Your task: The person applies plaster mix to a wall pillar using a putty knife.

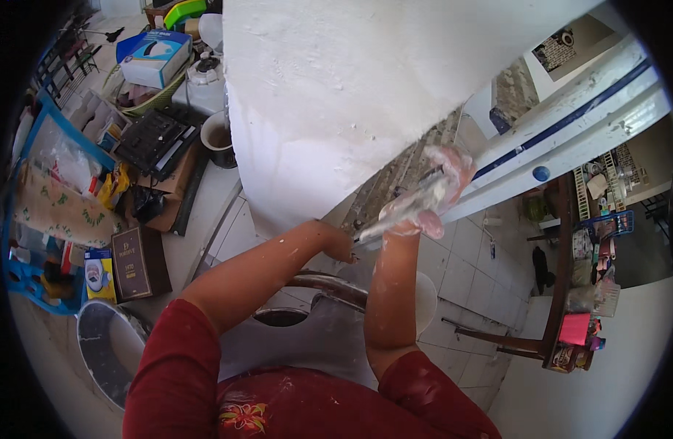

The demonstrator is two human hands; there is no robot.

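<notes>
A broad white plastered wall face (pixel 336 80) rose over a white tiled floor (pixel 472 267). The long, narrow, flat tool (pixel 402 213), thickly smeared with white paste, slanted just beside the wall's lower edge. The paste-coated right hand (pixel 433 196) curled partway around it; whether the left hand (pixel 338 241), bent near its other end, gripped anything could not be told. Tiles stretched from there toward a brown wooden counter (pixel 559 282). A blue plastic basket (pixel 77 133) held clear bags; the contents of a round grey bucket (pixel 95 342) were unclear.
</notes>
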